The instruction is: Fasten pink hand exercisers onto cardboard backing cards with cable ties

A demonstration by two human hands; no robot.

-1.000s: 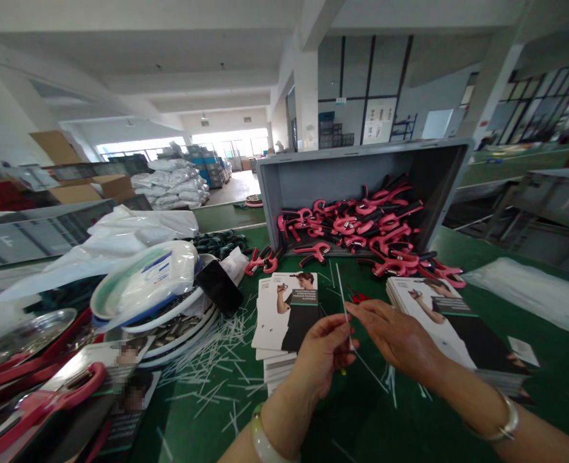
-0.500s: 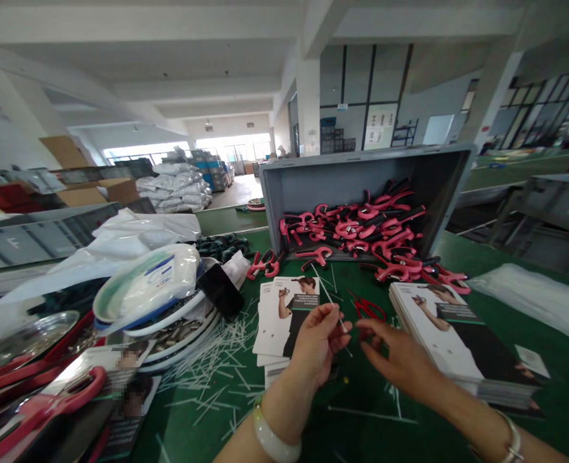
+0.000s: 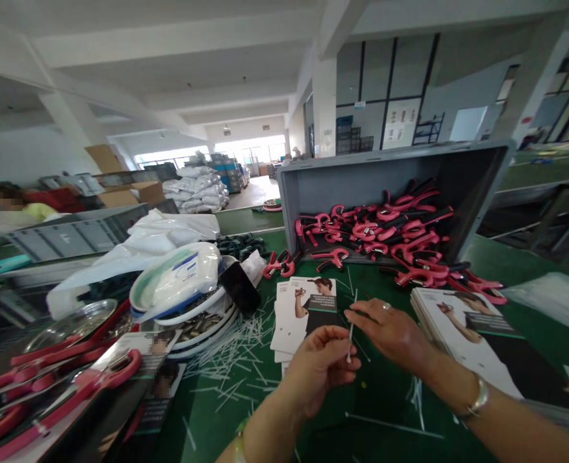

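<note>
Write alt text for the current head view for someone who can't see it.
A person's left hand pinches a thin white strip above a green table, the right hand close beside it. Beyond, a grey crate holds pink grips; printed card stacks lie nearer.

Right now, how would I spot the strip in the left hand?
Find the big grey crate, its open side facing you. In front of it, the left hand pinches one thin white strip. Only that strip sits between its fingertips; other strips lie on the green table.

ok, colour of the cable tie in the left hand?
The cable tie is white; it shows best in the head view.
</note>
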